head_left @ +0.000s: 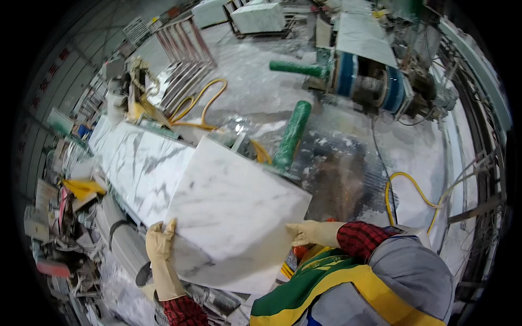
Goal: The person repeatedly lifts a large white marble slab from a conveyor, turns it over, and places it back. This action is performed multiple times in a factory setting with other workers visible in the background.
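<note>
A white marble slab with grey veins lies in front of me, tilted across the view. My left hand, in a cream rubber glove, grips the slab's left edge with the thumb on top and the other fingers partly hidden. On the opposite edge is my right hand, gloved alike, its fingertips on the slab's top and the rest out of sight. Beyond the slab's far left edge a second veined marble piece lies flat, touching or just under it.
A green roller stands out past the slab's far edge. A yellow hose lies on the wet floor, and another yellow hose curls at right. Grey ribbed ducting and clutter fill the left. Stacked slabs stand far back.
</note>
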`<state>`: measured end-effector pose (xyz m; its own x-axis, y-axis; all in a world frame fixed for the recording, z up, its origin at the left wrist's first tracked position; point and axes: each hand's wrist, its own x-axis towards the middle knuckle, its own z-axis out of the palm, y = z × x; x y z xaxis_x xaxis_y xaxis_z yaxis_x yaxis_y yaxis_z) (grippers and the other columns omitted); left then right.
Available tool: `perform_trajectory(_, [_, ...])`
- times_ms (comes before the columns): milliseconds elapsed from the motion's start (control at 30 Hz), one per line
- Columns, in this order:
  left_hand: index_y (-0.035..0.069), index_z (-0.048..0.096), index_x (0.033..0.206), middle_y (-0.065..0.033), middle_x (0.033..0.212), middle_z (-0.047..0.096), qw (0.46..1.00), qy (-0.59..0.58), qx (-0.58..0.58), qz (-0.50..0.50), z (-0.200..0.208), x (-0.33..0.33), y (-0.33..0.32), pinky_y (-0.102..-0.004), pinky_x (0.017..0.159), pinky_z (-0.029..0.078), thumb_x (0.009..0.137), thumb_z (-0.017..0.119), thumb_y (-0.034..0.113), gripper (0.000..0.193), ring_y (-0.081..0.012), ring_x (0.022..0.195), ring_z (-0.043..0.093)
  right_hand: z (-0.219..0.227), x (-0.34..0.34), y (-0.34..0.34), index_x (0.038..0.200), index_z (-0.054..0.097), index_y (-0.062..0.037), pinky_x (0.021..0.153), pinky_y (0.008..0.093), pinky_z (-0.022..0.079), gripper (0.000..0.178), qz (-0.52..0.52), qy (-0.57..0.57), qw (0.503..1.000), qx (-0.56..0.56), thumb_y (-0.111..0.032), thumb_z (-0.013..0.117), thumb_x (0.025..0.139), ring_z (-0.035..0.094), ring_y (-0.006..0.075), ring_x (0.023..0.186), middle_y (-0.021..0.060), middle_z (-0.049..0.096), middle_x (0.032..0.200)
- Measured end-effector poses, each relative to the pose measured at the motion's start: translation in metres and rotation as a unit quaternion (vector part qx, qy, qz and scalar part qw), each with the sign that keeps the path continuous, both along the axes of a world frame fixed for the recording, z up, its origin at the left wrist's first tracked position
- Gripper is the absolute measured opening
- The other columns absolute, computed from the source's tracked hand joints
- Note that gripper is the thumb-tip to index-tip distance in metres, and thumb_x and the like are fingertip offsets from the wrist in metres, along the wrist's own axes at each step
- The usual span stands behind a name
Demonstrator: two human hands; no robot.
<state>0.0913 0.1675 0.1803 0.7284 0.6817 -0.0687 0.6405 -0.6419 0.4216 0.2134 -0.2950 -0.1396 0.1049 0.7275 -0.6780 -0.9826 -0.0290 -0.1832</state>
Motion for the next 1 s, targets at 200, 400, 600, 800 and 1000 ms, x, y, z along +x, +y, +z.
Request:
perform_trajectory(200, [-0.006, 0.077, 0.119, -0.0154, 0.103, 0.078, 0.977, -0.182, -0.04, 0.103, 0.052, -0.034, -0.12, -0.0366, 0.086, 0.056, 0.087, 0.094, 0.042, 0.06, -0.0232, 0.092, 0.071, 0.041, 0.038, -0.067, 0.156, 0.055, -0.0144, 0.118, 0.0539, 0.053, 0.044, 0.021, -0.129, 0.99, 0.047, -0.017, 0.058, 0.112, 0.057, 0.0341, 0.147, 0.0179, 0.062, 0.156])
perform_trajectory(400, [-0.003, 0.076, 0.114, -0.0054, 0.099, 0.074, 0.94, -0.332, -0.034, 0.078, 0.042, -0.005, -0.178, -0.0296, 0.081, 0.052, 0.088, 0.097, 0.027, 0.044, -0.014, 0.088, 0.064, 0.132, 0.121, -0.116, 0.141, 0.066, -0.008, 0.088, 0.0417, 0.069, 0.041, -0.151, -0.231, 0.948, -0.159, -0.018, 0.079, 0.103, 0.079, 0.0257, 0.112, 0.0109, 0.08, 0.128])
perform_trajectory(600, [0.0, 0.073, 0.09, 0.0042, 0.079, 0.059, 0.917, -0.389, -0.09, 0.015, -0.006, 0.119, -0.262, -0.0279, 0.064, 0.032, 0.102, 0.081, 0.023, 0.027, -0.0066, 0.072, 0.045, 0.17, 0.27, -0.225, 0.143, 0.065, -0.0062, 0.084, 0.042, 0.063, 0.049, -0.183, -0.425, 0.861, -0.212, -0.022, 0.083, 0.1, 0.074, 0.0228, 0.099, 0.0099, 0.076, 0.123])
perform_trajectory(800, [0.002, 0.062, 0.079, 0.005, 0.071, 0.049, 0.918, -0.33, -0.212, 0.057, -0.037, 0.274, -0.371, -0.0323, 0.061, 0.033, 0.108, 0.072, 0.042, 0.051, -0.0099, 0.068, 0.039, 0.291, 0.359, -0.345, 0.139, 0.068, -0.0049, 0.091, 0.0387, 0.055, 0.055, -0.208, -0.565, 0.748, -0.279, -0.033, 0.084, 0.095, 0.071, 0.0229, 0.113, 0.0106, 0.074, 0.125])
perform_trajectory(1000, [-0.002, 0.076, 0.106, -0.0095, 0.092, 0.075, 0.94, -0.18, -0.288, 0.036, -0.09, 0.385, -0.427, -0.0391, 0.079, 0.053, 0.106, 0.063, 0.065, 0.068, -0.0208, 0.08, 0.065, 0.263, 0.44, -0.461, 0.128, 0.073, -0.0009, 0.086, 0.0381, 0.057, 0.066, -0.131, -0.574, 0.599, -0.543, -0.055, 0.082, 0.091, 0.071, 0.0197, 0.096, 0.012, 0.076, 0.11])
